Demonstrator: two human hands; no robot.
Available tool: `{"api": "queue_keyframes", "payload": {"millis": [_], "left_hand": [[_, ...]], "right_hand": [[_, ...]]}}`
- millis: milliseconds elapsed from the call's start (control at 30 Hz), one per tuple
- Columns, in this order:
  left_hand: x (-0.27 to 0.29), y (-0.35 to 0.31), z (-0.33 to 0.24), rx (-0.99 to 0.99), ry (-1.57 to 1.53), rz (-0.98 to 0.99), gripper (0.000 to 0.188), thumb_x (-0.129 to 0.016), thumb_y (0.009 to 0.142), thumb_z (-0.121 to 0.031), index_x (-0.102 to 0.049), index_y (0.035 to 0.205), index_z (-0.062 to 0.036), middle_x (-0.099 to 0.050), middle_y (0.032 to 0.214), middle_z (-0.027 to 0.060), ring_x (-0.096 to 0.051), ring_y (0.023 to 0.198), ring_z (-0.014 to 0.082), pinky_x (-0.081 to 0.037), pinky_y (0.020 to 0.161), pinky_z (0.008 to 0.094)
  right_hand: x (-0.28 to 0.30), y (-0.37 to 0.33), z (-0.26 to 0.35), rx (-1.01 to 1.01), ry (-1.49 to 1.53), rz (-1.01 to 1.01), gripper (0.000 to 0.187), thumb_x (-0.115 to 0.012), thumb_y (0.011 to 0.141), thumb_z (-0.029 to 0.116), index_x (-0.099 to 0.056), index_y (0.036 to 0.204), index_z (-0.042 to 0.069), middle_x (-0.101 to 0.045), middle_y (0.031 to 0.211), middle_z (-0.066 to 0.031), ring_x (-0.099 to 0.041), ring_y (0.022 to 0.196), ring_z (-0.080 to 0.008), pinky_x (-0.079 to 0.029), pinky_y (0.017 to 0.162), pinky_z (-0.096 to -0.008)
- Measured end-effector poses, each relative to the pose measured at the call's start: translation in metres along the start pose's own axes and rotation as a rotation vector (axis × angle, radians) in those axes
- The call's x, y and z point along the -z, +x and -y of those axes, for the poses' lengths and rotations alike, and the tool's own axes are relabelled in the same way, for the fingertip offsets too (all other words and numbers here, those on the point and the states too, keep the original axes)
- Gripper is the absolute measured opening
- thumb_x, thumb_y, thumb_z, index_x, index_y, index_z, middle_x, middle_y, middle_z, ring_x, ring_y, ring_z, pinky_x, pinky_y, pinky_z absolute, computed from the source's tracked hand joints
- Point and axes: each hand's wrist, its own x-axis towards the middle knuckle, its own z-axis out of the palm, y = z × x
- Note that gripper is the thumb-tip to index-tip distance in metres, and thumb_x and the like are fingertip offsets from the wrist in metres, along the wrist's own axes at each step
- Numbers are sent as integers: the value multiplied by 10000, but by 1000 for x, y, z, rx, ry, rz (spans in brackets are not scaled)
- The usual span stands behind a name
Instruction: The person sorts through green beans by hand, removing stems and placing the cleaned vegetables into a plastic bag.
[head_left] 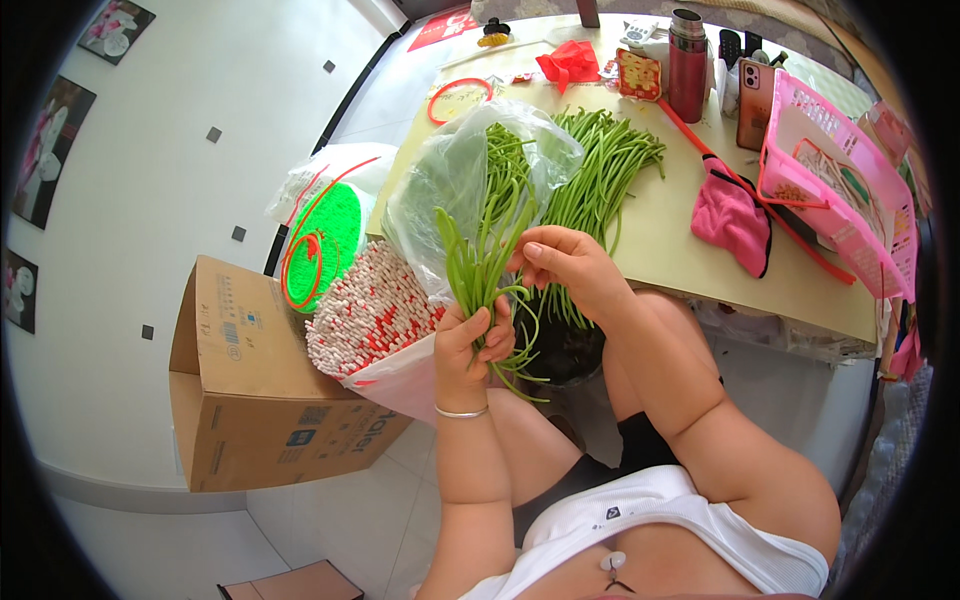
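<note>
My left hand, with a silver bangle at the wrist, is closed round a bunch of long green vegetable stems. The stems stand up out of the fist, and several thin ends dangle below it. At the right side of this bunch, my right hand has its thumb and fingers pinched together on a stem. Behind the hands, a clear plastic bag lies at the table edge with more stems in it. A large pile of green stems lies on the table beside the bag.
A dark round bin stands below the hands. At left are a cardboard box and a sack of white and red pieces. The table holds a thermos, a phone, a pink basket and a pink pouch.
</note>
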Motion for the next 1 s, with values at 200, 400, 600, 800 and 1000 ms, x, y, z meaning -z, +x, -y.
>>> {"api": "queue_keyframes", "payload": {"millis": [200, 400, 600, 800, 1000], "left_hand": [[0, 2, 2, -18, 29, -47, 289, -600, 916, -231, -539, 1009, 36, -464, 632, 23, -355, 416, 61, -271, 404, 224], [-2, 10, 16, -169, 414, -306, 240, -610, 901, -163, -568, 1063, 10, -532, 688, 30, -404, 456, 69, -299, 415, 197], [-4, 27, 37, -397, 1076, -335, 180, -567, 907, -105, -572, 1061, -11, -552, 712, -16, -471, 548, 39, -343, 454, 190], [-32, 28, 20, -254, 1150, -406, 294, -585, 851, -109, -564, 1124, -2, -657, 924, 161, -652, 853, 298, -496, 742, 358], [-62, 72, 24, -509, 1627, -174, 302, -613, 802, -60, -566, 1089, 22, -643, 890, 181, -625, 829, 369, -489, 722, 415]], "right_hand": [[3, 6, -10, 17, -149, 222, 331, -596, 894, 114, -587, 1181, -51, -658, 1076, -116, -608, 883, -143, -487, 818, -285], [-21, -3, -13, -144, -25, 362, 667, -722, 846, 283, -413, 1349, -27, -597, 1033, -98, -593, 936, -139, -502, 811, -286], [-19, 5, -39, -117, -63, 184, 704, -785, 785, 316, -453, 1313, -11, -579, 1072, -75, -566, 978, -130, -461, 864, -275], [5, 8, -14, -31, -287, 318, 605, -782, 780, 342, -531, 1197, -18, -621, 962, -78, -586, 905, -160, -469, 845, -297], [4, 11, -9, 193, 222, 83, 433, -645, 887, 194, -526, 1247, -14, -622, 1154, -124, -574, 1072, -204, -455, 940, -335]]}}
